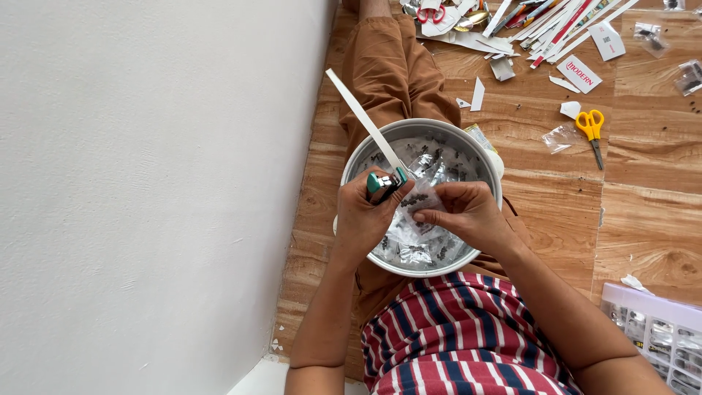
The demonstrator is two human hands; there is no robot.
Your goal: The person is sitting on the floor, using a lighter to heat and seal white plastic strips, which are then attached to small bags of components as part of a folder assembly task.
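Seen from the head camera, the left hand (363, 219) grips a small green stapler (383, 183) with a long white paper strip (363, 121), while the right hand (468, 216) pinches a small clear plastic packet of dark bits (418, 201) above the round metal bowl (491, 172) on the lap.

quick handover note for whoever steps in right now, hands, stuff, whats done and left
Left hand: grips a green stapler with a white paper strip in it.
Right hand: pinches a small clear packet at the stapler.
Both over a metal bowl on the lap, with many clear packets inside.
Yellow scissors and paper scraps on the floor.
Done: packets piled in the bowl. Left: cannot tell how many.
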